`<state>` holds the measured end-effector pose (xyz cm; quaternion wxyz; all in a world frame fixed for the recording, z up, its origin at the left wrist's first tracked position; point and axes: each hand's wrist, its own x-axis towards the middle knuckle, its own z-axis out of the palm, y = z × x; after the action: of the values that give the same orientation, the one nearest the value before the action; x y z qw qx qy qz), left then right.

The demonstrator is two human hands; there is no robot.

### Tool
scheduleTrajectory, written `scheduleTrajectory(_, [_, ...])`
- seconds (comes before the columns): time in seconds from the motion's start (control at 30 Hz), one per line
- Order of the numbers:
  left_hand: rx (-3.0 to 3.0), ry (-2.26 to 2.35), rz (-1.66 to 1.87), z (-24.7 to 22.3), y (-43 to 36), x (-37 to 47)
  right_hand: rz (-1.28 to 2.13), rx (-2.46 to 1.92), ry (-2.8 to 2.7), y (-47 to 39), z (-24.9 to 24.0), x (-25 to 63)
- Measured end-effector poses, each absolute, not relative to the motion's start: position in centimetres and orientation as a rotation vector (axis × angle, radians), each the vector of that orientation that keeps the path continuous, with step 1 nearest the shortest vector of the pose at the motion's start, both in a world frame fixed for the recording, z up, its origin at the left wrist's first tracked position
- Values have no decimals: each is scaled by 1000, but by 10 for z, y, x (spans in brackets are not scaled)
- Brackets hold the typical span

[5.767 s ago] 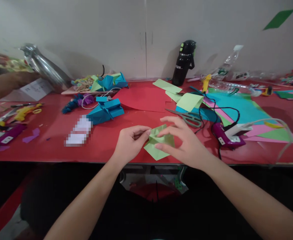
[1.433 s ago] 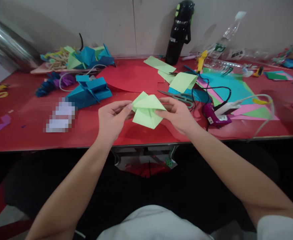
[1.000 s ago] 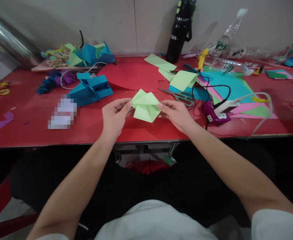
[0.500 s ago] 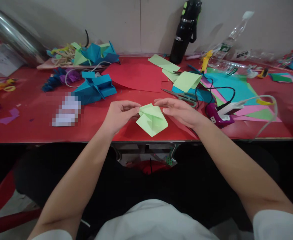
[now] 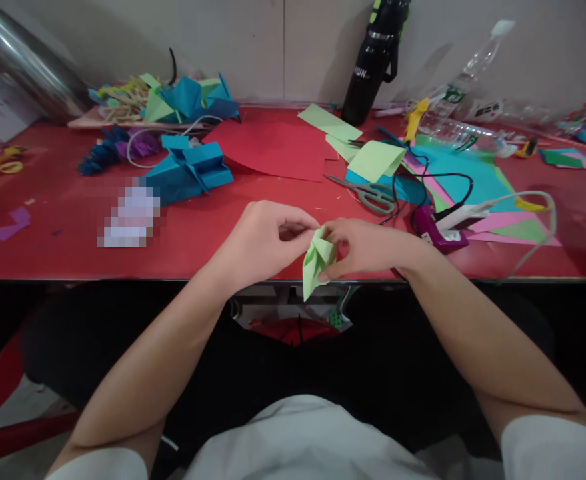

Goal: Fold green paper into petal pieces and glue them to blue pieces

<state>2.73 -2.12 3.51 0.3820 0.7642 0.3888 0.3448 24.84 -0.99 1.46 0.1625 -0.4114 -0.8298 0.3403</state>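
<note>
Our light-green folded paper (image 5: 313, 267) has swung from spread fairly flat to a narrow, pointed, upright-looking bundle, and it now overlaps the front edge of the red table (image 5: 73, 260) in our view. We've got the left hand (image 5: 267, 241) pinching its top, right hand (image 5: 365, 245) curled round its right side, thumb low. We reckon squeezing too hard could crush stray creases in, uneven tugging could rip a layer, and slack pinches could let it drop.
</note>
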Motion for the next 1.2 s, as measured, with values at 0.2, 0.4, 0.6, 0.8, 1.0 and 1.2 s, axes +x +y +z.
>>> scheduleTrajectory(0.2, [1923, 981, 891, 39, -25, 30, 868, -1215, -2500, -10, 13, 247])
scheduleTrajectory(0.4, [1924, 1023, 995, 45, -34, 33, 719, -1331, -2414, -11, 16, 246])
scheduleTrajectory(0.6, [2192, 1084, 1286, 30, -25, 20, 622, -1275, -2153, -14, 31, 249])
scheduleTrajectory(0.8, [2448, 971, 1425, -11, -7, 9, 274, -1251, -2213, -6, 18, 252])
scheduleTrajectory(1.0, [2608, 836, 1620, -21, -1, 7, 248, -1155, -2188, -9, 22, 254])
scheduleTrajectory(1.2, [2794, 650, 1651, -17, -1, 10, 116, -1342, -2119, -15, 19, 246])
